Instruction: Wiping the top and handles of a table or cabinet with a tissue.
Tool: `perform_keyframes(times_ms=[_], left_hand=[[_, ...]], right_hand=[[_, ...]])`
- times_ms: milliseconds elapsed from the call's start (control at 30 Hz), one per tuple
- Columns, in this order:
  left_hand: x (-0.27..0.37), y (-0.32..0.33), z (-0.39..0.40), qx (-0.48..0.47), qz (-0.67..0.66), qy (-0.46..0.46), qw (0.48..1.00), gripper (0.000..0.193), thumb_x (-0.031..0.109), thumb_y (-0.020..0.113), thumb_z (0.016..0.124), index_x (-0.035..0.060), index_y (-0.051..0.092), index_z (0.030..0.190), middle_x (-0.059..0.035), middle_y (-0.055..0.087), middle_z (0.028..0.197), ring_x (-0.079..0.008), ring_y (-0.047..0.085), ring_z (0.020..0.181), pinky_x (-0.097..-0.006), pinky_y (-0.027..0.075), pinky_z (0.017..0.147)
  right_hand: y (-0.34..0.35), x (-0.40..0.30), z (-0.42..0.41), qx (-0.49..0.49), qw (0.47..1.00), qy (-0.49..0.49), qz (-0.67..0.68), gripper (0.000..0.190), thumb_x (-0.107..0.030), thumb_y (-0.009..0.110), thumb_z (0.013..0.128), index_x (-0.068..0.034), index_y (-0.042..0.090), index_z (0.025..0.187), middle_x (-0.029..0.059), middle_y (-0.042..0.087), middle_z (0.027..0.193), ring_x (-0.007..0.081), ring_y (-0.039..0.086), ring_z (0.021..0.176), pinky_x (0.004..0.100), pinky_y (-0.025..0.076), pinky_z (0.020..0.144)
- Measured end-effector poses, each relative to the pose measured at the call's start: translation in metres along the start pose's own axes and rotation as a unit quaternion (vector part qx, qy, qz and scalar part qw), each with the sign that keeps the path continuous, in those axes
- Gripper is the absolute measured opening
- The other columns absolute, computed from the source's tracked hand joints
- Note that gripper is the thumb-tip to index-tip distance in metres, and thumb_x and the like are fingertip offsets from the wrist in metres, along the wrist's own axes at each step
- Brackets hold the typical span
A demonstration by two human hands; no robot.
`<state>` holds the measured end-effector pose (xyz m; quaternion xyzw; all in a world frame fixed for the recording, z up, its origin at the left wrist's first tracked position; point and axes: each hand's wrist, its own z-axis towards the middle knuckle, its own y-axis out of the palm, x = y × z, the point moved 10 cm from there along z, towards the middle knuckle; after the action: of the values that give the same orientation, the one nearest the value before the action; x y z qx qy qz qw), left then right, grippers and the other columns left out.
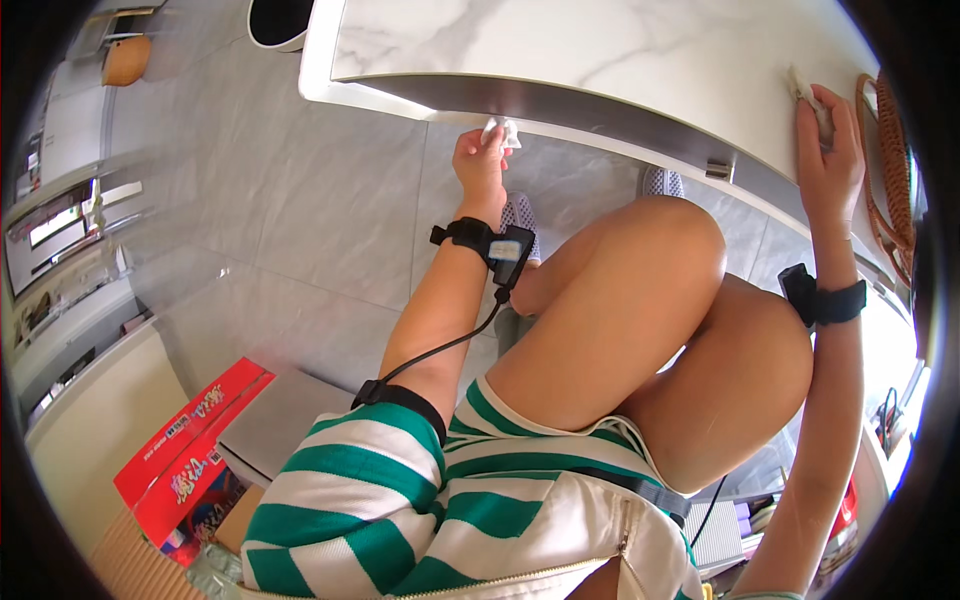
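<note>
My left hand [480, 161] pinches a crumpled white tissue [501, 133] just off the front edge of a low cabinet with a white marble-patterned top [570, 41]. Over at the right end of that top, my right hand [834, 146] holds a crumpled, off-white tissue or cloth [819, 116], its loose tip lying against the surface. The cabinet's dark grey front [615, 120] carries a small metal handle [719, 171]. Each wrist wears a black strapped device, and a cable runs up my left forearm.
A woven basket [892, 165] stands close beside my right hand. Beyond the cabinet's left end is a white-rimmed bin [277, 26]. My knees and patterned shoes [517, 217] are below the cabinet edge. A red printed box [187, 450] and grey box [289, 420] sit at lower left on grey floor tiles.
</note>
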<state>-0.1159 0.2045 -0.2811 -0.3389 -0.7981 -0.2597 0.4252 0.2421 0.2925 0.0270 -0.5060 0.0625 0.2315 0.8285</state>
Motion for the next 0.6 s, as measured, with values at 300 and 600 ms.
perform_keyframes(times_ms=[300,600], left_hand=[[0.010,-0.028,0.032,0.046,-0.034,0.010,0.998,0.019,0.007,0.067,0.075,0.0023,0.050,0.081,-0.0074,0.057,0.076,-0.0152,0.055,0.063,-0.0258,0.043,0.052],[0.035,-0.014,0.018,0.064,0.128,0.173,0.974,0.029,0.009,0.067,0.074,-0.0040,0.058,0.099,-0.0063,0.060,0.080,-0.0112,0.054,0.064,-0.0219,0.042,0.058]], right_hand=[[0.001,-0.001,0.002,-0.009,1.000,-0.006,0.000,0.019,-0.014,0.054,0.083,-0.004,0.057,0.098,0.0085,0.059,0.090,0.0202,0.057,0.079,0.0264,0.044,0.072],[0.001,0.001,0.002,-0.004,1.000,-0.004,0.004,0.019,-0.014,0.055,0.083,-0.002,0.057,0.098,0.0085,0.058,0.090,0.0174,0.056,0.078,0.0255,0.044,0.070]])
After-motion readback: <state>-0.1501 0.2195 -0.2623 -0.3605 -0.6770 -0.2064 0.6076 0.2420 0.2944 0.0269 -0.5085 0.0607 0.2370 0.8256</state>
